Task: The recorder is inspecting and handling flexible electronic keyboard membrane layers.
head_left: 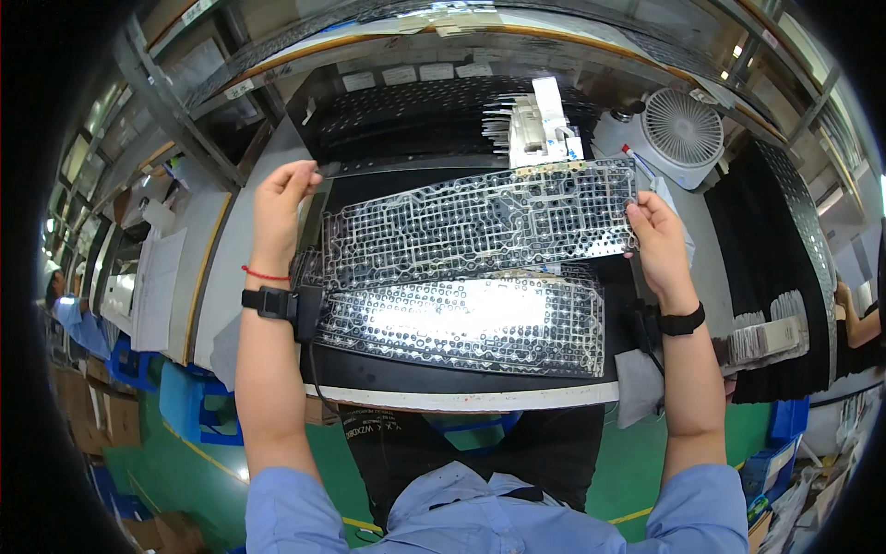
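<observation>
A clear keyboard membrane sheet [480, 222] with dark dots and pale printed traces is raised and tilted above the table. My right hand [657, 235] pinches its right edge, thumb towards me. My left hand [288, 198] is off the sheet's upper left corner, thumb and fingertips pressed together; anything between them is too small to make out. Below the raised sheet lie more membrane sheets [461, 323], shining under the light, on a black work surface [443, 374]. Both wrists wear black straps with small boxes.
Behind the sheet stands a white fixture [544, 129] beside dark stacked sheets [397, 120]. A white fan [683, 129] is at the back right. Further right are a black stack [771, 240] and a bundle of pale tabs [768, 337]. A shelf [443, 42] spans overhead.
</observation>
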The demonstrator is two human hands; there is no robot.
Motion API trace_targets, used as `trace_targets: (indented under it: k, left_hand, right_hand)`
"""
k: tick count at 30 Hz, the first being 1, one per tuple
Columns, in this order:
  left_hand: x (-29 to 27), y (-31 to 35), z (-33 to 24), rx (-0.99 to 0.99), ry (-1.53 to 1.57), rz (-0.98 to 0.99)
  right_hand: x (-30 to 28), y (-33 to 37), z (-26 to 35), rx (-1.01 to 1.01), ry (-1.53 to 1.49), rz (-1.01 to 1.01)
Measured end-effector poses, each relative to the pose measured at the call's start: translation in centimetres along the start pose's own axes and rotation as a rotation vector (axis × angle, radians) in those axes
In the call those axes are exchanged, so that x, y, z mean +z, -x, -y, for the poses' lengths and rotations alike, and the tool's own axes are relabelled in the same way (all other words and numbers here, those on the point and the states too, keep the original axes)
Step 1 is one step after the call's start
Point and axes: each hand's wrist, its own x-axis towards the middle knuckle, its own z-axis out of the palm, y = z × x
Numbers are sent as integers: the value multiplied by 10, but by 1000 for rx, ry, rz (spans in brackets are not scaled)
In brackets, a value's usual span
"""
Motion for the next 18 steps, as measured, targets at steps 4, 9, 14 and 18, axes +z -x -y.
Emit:
trace_targets:
  k: [4,9,14,18]
  left_hand:
    - [17,17,-25,164,408,279]
    - [75,74,-72,143,549,1112]
    - [109,93,-75,6,356,1681]
    - [61,65,-52,-115,158,761]
  right_hand:
    - [2,-2,-1,18,-12,-15]
    - [3,-5,0,18,-26,1]
    - [4,-6,0,12,-13,-1]
    - [-3,-3,-2,-9,-18,-31]
